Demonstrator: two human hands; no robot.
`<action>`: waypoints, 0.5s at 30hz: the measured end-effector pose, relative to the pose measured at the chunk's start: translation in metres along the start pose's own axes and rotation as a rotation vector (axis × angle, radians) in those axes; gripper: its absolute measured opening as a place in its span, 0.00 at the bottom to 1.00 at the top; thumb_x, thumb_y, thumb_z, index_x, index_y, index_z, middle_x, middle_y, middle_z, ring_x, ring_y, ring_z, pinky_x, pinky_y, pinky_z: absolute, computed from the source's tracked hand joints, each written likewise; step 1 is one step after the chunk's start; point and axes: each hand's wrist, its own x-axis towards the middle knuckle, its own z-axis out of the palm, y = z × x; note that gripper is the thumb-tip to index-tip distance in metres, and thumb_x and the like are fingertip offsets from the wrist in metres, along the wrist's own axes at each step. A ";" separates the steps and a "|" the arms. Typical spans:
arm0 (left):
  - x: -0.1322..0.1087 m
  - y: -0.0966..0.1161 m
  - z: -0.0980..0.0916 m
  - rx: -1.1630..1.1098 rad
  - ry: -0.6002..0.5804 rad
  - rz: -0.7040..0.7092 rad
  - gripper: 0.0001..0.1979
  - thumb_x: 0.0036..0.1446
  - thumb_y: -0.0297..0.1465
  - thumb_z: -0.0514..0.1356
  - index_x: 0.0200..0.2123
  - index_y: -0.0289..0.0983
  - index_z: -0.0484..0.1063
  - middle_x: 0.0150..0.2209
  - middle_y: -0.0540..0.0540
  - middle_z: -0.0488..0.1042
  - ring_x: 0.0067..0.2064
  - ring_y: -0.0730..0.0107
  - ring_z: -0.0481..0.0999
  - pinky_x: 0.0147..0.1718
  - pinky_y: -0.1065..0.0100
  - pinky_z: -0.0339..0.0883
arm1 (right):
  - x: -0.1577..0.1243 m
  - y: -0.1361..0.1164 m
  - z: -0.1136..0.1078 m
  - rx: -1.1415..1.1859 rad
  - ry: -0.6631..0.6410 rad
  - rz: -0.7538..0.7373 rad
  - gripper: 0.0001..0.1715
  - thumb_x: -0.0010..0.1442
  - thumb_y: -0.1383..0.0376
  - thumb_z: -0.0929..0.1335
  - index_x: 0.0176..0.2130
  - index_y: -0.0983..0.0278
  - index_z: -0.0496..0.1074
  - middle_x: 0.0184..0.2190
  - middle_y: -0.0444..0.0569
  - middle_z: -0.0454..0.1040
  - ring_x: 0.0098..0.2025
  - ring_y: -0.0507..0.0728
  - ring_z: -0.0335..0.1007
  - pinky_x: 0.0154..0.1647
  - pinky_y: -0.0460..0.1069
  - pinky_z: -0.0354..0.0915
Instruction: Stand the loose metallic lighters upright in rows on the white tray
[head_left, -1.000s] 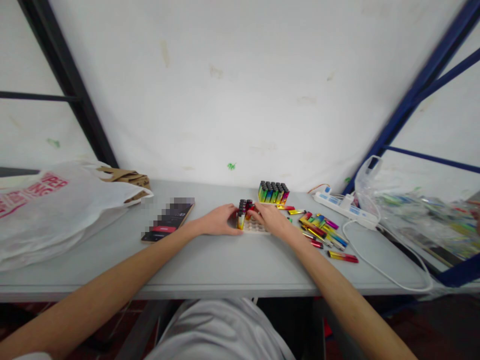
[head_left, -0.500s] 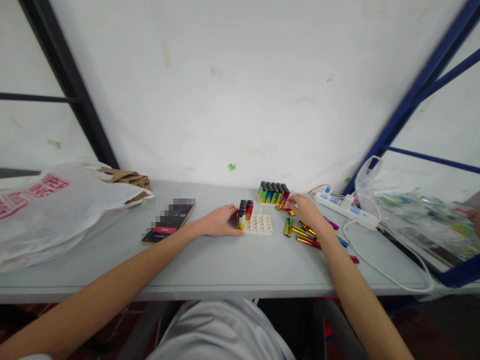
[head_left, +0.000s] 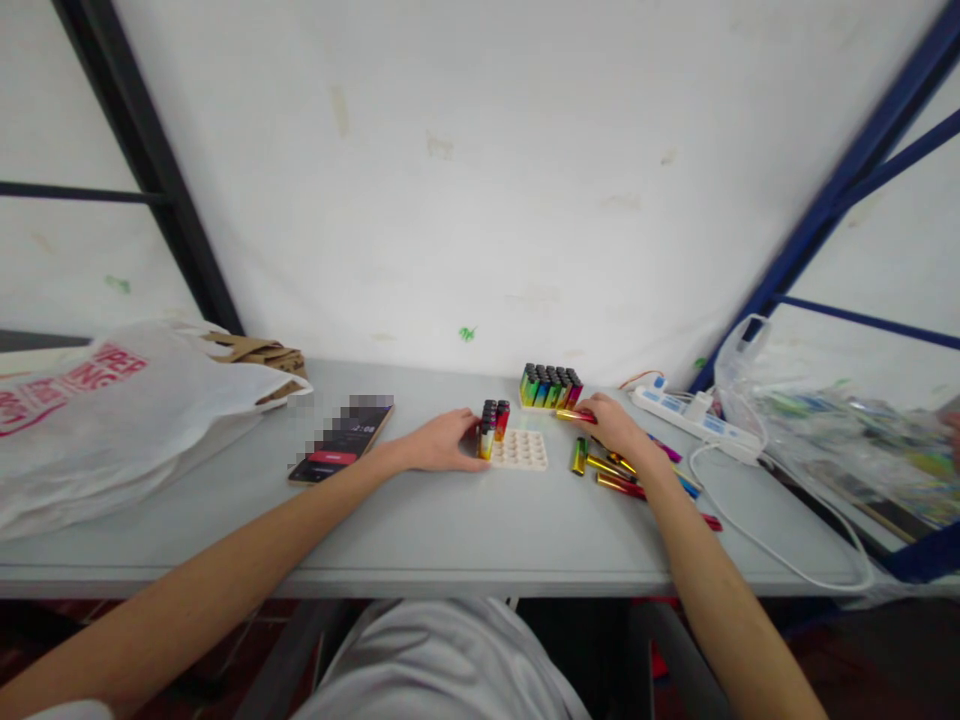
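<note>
My left hand (head_left: 448, 440) grips the left end of a white tray with round holes (head_left: 529, 452), thumb at the front and fingers behind. Several batteries (head_left: 489, 425) with black tops stand upright in the tray's left part, close to those fingers; the holes to the right show bare. Between the fingertips of my right hand (head_left: 609, 424) is a shiny gold-and-red battery (head_left: 574, 415), lying nearly level just in front of a full block of upright batteries (head_left: 551, 386). Loose metallic batteries (head_left: 619, 486) lie under and beside my right wrist, some partly hidden by the forearm.
A phone (head_left: 345, 440) lies left of my left hand. Farther left are a white plastic bag (head_left: 150, 410) and brown cardboard (head_left: 259, 352). On the right are a power strip (head_left: 697, 420), its white cable (head_left: 780, 558) and a clear bag of items (head_left: 862, 440). A wall stands behind.
My right hand has drawn the gold-and-red battery out from among the loose ones, and it now shows more fully in the fingertips. My left hand stays at the tray.
</note>
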 end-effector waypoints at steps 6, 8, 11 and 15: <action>0.000 0.000 0.000 0.015 -0.006 0.006 0.29 0.49 0.52 0.66 0.44 0.34 0.73 0.43 0.40 0.76 0.43 0.53 0.77 0.43 0.61 0.70 | -0.002 -0.028 -0.012 0.425 0.185 0.095 0.26 0.69 0.49 0.64 0.51 0.64 0.77 0.26 0.45 0.76 0.24 0.53 0.67 0.32 0.48 0.63; 0.001 -0.002 0.001 0.020 0.002 0.012 0.29 0.49 0.52 0.66 0.43 0.35 0.73 0.43 0.40 0.76 0.42 0.53 0.77 0.43 0.61 0.70 | 0.000 -0.038 -0.014 0.582 0.229 0.114 0.29 0.66 0.45 0.66 0.52 0.64 0.76 0.24 0.43 0.72 0.23 0.52 0.62 0.28 0.48 0.60; 0.002 -0.004 0.002 0.026 0.015 0.024 0.28 0.49 0.53 0.66 0.43 0.35 0.73 0.42 0.40 0.76 0.42 0.52 0.77 0.42 0.60 0.70 | 0.002 -0.049 -0.013 0.864 0.225 0.102 0.29 0.59 0.43 0.71 0.47 0.64 0.75 0.28 0.43 0.72 0.24 0.51 0.61 0.27 0.47 0.60; 0.002 -0.005 0.003 0.013 0.018 0.048 0.29 0.49 0.53 0.66 0.44 0.35 0.74 0.42 0.40 0.76 0.43 0.52 0.76 0.43 0.60 0.70 | 0.004 -0.060 -0.005 0.923 0.191 0.077 0.31 0.63 0.39 0.64 0.35 0.64 0.71 0.26 0.44 0.69 0.27 0.52 0.63 0.29 0.48 0.64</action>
